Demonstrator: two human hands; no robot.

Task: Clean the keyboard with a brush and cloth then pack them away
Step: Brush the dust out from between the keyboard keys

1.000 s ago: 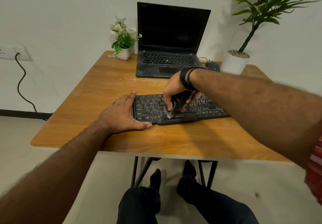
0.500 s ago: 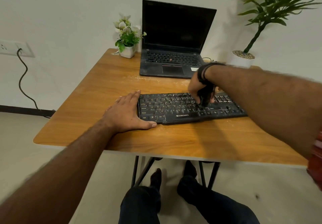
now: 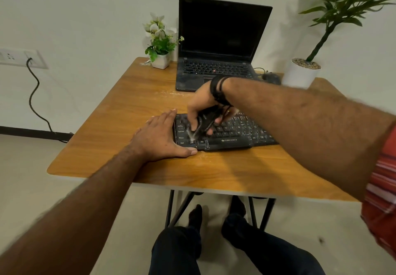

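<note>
Brushing step: right hand (image 3: 202,108) grips the brush (image 3: 204,122), bristles down on the keyboard's (image 3: 231,134) left keys mid-worktop, left hand (image 3: 159,138) flat bracing its end; next, probably a sweep rightward.

Only one view is given. It is taken from a camera worn on the person's head. The scene is looked at from above, forward and down. The bench (image 3: 137,94) is seen close by, with the wall behind it. Both arms are seen reaching out from the bottom corners.
</note>
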